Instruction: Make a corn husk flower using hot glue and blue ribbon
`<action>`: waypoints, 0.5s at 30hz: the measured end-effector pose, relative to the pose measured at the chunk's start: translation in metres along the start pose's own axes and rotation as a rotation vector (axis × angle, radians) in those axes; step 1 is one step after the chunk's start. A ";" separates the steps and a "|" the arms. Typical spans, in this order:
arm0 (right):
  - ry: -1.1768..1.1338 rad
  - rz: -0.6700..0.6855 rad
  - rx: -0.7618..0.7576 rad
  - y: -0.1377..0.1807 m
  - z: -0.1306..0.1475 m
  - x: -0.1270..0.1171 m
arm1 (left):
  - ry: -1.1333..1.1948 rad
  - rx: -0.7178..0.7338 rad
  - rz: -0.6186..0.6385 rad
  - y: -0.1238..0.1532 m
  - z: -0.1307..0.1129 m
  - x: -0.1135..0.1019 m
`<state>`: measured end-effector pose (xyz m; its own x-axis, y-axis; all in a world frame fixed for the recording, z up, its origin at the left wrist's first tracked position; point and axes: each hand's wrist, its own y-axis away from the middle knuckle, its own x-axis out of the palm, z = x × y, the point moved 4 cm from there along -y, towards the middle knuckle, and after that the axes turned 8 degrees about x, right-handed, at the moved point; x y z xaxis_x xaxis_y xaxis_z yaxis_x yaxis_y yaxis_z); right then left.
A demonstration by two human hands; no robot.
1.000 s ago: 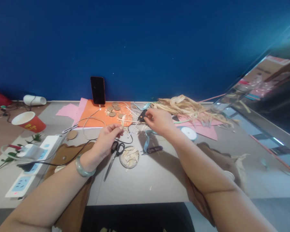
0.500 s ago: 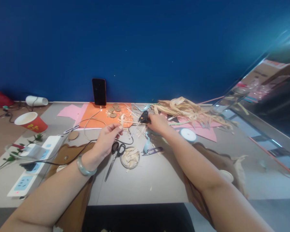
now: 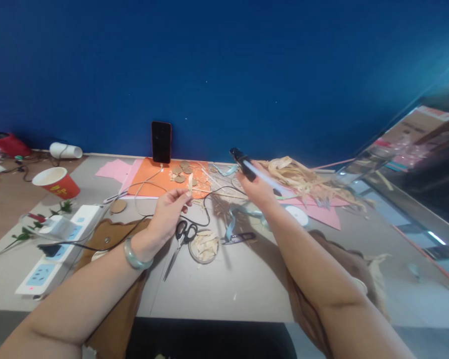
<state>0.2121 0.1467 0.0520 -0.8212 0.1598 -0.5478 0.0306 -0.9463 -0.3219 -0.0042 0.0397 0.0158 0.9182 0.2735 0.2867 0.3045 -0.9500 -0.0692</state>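
My left hand [image 3: 168, 212] pinches a small pale husk strip [image 3: 190, 183] upright between its fingertips, above the black scissors [image 3: 181, 237]. My right hand [image 3: 257, 188] is closed round a black glue gun [image 3: 243, 162] with a pale glue stick in its back, lifted off the table; its black cord [image 3: 205, 209] trails down to the desk. A small round dish of husk pieces [image 3: 204, 244] sits between my forearms. A pile of dried husk strips [image 3: 303, 179] lies to the right of the right hand.
An orange sheet [image 3: 149, 174] with brown cardboard discs and a phone [image 3: 161, 141] leaning on the blue wall lie behind. Left: a power strip [image 3: 56, 244], a red paper cup [image 3: 56, 182]. Pink paper [image 3: 322, 212], a ribbon spool [image 3: 298, 215] and small snips [image 3: 239, 238] lie right.
My right hand took hold of the glue gun on the table and raised it up and to the right. My left hand kept the husk strip nearly still.
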 end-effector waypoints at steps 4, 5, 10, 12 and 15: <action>-0.383 0.289 -0.002 0.016 0.019 0.006 | -0.003 -0.001 -0.022 -0.001 0.000 0.000; -0.394 0.336 -0.007 0.021 0.023 0.006 | 0.000 0.000 -0.024 -0.001 0.000 0.000; -0.271 0.482 -0.054 0.034 0.035 0.006 | -0.004 0.000 -0.028 0.000 -0.005 0.001; -0.194 0.453 -0.061 0.034 0.036 0.006 | -0.005 -0.003 -0.029 0.001 -0.005 0.001; 0.041 0.305 -0.080 0.030 0.032 0.005 | 0.008 0.011 -0.042 0.000 -0.004 -0.001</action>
<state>0.1905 0.1101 0.0643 -0.7439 -0.1155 -0.6582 0.3179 -0.9275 -0.1965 -0.0057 0.0386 0.0193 0.9027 0.3116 0.2967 0.3452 -0.9361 -0.0674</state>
